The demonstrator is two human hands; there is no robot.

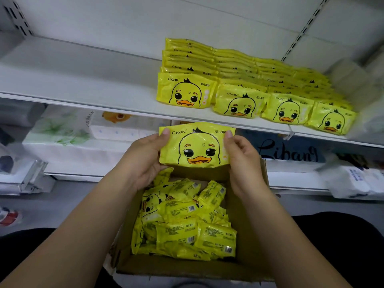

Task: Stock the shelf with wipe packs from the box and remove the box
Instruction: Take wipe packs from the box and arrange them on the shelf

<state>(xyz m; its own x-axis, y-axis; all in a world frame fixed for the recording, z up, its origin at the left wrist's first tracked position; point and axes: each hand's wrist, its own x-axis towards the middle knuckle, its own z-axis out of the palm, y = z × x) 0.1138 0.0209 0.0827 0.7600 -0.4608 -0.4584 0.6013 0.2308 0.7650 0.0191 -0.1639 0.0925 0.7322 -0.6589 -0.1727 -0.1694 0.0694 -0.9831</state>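
Observation:
A yellow wipe pack [197, 146] with a duck face is held upright above the cardboard box [247, 265], just below the shelf edge. My left hand [143, 161] grips its left side, thumb on the front top corner. My right hand [243, 161] grips its right side the same way. The open box lies on my lap and holds several loose yellow packs [182, 221]. On the white shelf [83, 84], rows of the same packs [249, 84] stand upright at the right half.
The left half of the shelf is bare white board. Below it, a lower shelf carries tissue packs [68, 138] on the left and a dark package with script lettering [288, 152] on the right. A white bag [357, 181] lies at the far right.

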